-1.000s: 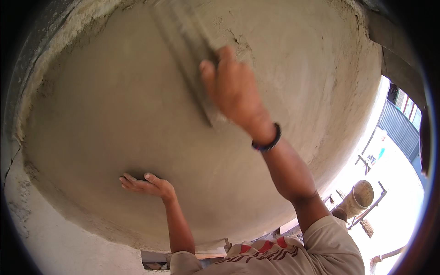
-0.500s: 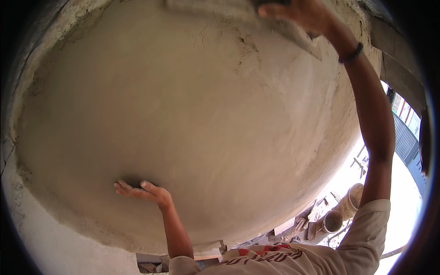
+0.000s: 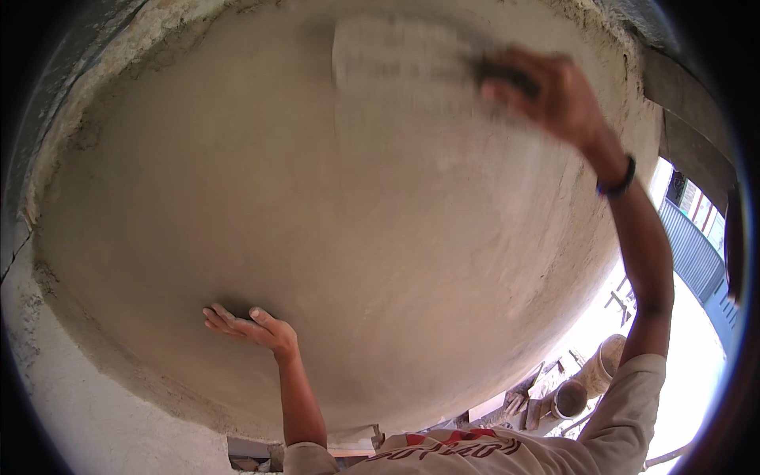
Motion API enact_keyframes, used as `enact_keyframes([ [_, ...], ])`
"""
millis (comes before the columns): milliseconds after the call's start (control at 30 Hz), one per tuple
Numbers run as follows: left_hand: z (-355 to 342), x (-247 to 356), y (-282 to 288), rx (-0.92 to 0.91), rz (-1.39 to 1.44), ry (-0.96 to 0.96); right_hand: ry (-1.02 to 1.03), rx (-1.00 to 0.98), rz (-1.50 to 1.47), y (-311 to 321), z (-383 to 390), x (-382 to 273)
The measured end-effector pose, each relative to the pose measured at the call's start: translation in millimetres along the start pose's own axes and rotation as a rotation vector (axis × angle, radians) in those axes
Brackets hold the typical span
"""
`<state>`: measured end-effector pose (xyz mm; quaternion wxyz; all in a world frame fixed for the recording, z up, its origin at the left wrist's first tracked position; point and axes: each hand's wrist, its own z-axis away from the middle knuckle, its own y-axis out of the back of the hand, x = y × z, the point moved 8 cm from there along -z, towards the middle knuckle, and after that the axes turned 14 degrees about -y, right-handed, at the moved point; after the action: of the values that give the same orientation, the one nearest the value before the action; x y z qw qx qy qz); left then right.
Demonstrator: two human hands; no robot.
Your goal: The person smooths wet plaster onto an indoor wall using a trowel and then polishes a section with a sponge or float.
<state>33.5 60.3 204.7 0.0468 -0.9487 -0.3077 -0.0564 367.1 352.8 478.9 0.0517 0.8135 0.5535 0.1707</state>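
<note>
sweeps a flat trowel (image 3: 404,63), blurred by motion, over the upper middle of a broad, curved surface of grey-brown plaster (image 3: 317,237). grips its dark handle (image 3: 511,77) in the right hand (image 3: 554,95), with fingers closed around it, at the right end of the blade (image 3: 380,51); cannot tell the exact set of each fingertip through the blur. wears a dark bracelet (image 3: 625,180) on the same wrist.

carries the tool lower now than half a second ago, down from the top edge of view and onto the area of a rough, torn patch in the coat. shows no trace of that patch at this moment; cannot tell smoothed over from merely hidden behind the blade. points, by judgement, to an evening-out of that very spot.

keeps the left hand (image 3: 257,328) low and to the left, almost exactly in place since then: open, with fingers loosely extended, thumb apart and nothing visible in the grasp. casts a dark shadow just above it on the plaster; cannot tell contact from a narrow gap. works with a round bucket (image 3: 568,400) at lower right, well apart from both hands.
</note>
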Motion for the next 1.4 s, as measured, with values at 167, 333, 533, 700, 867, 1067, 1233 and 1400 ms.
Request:
enact_keyframes([
  [167,-3.0,2.0,-5.5,0.037,0.065,0.043,-0.171,-0.168,0.061,-41.8,-9.4,16.5],
  [333,-0.7,1.0,4.4,-0.024,-0.014,0.047,-0.043,-0.707,-0.079,-110.7,149.6,-73.2],
  [533,4.1,-5.7,-2.7,-0.001,-0.011,0.052,-0.801,0.048,-0.262,-3.8,68.5,107.6],
  [700,1.8,1.9,-3.3,0.038,0.036,0.051,-1.013,-0.039,-0.456,-24.0,43.4,116.5],
  [867,-0.3,-0.3,-0.2,0.015,0.007,0.054,-0.452,-0.241,-0.216,-58.8,-1.5,-36.0],
  [1067,5.4,-3.0,-1.8,-0.006,0.016,0.047,-0.108,-0.562,-0.158,-109.1,113.9,-113.8],
  [1233,5.8,-5.1,-4.4,-0.008,-0.003,0.031,-0.566,-0.136,-0.247,-20.2,13.8,24.2],
  [1400,3.8,-10.4,0.8,0.028,0.030,-0.030,-0.738,-0.264,-0.327,-29.5,-12.6,80.2],
])
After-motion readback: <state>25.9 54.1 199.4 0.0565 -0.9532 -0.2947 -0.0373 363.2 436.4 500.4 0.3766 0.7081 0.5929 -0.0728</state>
